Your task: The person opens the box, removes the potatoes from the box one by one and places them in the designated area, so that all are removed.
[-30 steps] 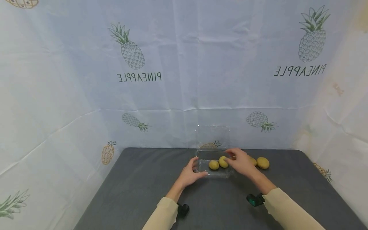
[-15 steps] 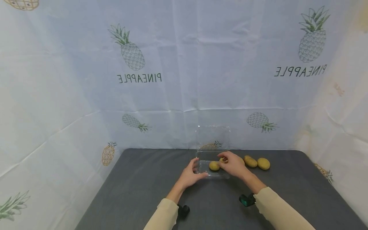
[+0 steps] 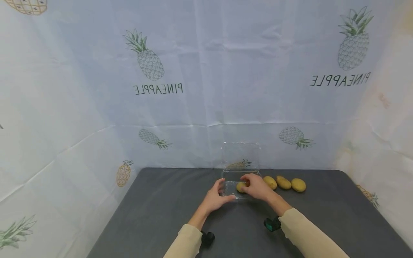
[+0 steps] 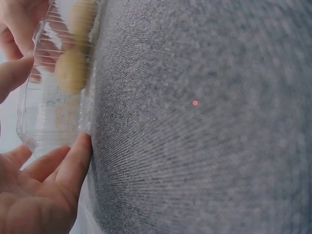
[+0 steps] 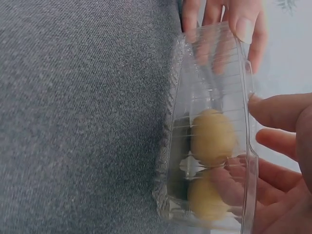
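A clear plastic clamshell container stands near the back of the table with its lid raised. Two yellowish potatoes lie inside: one potato is nearer the left end, and a second potato sits beside it, hidden by my right hand in the head view. My left hand holds the container's left end, thumb at the front and fingers round the side. My right hand is over the right part; some fingers reach in beside the potatoes, while thumb and index finger extend near the front rim.
Right of the container, three loose potatoes lie in a row: a near potato, a middle potato and a far-right potato. The grey table meets a pineapple-print curtain behind and at the sides.
My right hand has moved left over the container, covering the second potato and uncovering the loose ones at right. My left hand stays at the container's left end.
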`<state>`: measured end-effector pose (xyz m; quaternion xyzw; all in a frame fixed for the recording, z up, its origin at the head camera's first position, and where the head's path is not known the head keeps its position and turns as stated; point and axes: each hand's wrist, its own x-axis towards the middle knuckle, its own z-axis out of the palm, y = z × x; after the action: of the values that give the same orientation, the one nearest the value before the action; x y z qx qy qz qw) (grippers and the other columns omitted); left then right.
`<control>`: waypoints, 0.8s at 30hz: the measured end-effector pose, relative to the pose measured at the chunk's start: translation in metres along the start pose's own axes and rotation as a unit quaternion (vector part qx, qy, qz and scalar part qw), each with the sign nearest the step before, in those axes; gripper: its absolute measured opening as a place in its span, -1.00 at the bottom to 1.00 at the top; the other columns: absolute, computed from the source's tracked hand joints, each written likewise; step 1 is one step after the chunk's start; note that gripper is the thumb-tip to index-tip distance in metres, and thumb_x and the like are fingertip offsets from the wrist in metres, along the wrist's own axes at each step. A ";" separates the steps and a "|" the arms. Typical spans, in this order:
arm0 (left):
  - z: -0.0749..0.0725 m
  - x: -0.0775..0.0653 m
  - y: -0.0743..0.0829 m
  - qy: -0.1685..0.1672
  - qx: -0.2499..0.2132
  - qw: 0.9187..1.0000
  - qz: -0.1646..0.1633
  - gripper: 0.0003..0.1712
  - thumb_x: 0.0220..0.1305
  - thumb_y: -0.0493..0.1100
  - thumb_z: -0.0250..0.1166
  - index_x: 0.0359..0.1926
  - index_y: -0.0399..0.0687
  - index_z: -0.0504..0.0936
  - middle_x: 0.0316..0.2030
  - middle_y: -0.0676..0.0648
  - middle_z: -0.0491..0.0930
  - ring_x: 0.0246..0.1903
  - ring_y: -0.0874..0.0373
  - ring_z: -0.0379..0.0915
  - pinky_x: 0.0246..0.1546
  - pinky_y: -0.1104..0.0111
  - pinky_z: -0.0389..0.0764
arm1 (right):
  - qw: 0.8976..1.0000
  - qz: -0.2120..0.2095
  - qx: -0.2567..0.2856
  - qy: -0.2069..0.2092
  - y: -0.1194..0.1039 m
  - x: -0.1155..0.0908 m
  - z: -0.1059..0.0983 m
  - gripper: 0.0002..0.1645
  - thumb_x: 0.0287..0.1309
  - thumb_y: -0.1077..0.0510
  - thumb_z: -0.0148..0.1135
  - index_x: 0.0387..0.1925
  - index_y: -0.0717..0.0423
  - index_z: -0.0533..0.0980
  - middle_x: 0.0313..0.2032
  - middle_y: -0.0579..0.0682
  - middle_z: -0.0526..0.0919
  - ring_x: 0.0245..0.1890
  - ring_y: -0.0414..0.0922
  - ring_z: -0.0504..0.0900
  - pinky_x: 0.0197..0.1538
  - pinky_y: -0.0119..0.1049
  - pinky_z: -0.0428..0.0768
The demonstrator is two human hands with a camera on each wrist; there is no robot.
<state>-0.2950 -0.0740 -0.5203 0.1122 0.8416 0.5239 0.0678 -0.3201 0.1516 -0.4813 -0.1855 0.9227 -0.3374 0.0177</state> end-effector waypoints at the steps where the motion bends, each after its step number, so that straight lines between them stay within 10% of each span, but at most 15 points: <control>1: 0.000 0.000 0.000 -0.001 -0.001 1.000 -0.001 0.00 0.26 0.05 0.48 0.56 -0.04 0.16 0.42 -0.31 0.32 0.32 -0.23 0.37 0.16 -0.12 0.52 | 1.000 0.001 -0.001 -0.002 0.001 0.001 0.001 -0.55 0.26 0.19 0.38 0.14 0.29 0.59 0.00 0.13 0.64 0.00 0.09 0.63 0.04 0.09 0.61; 24: 0.000 0.001 0.000 0.000 -0.007 1.000 -0.004 -0.01 0.26 0.03 0.48 0.56 -0.03 0.17 0.41 -0.30 0.33 0.31 -0.22 0.38 0.15 -0.10 0.55 | 1.000 0.008 0.014 -0.018 -0.005 0.022 0.015 -0.67 0.17 0.24 0.43 -0.01 0.22 0.66 -0.11 0.03 0.69 -0.06 0.04 0.65 0.04 0.05 0.61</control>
<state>-0.2961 -0.0736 -0.5207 0.1086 0.8383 0.5297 0.0703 -0.3368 0.1311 -0.4878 -0.1841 0.9188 -0.3469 0.0392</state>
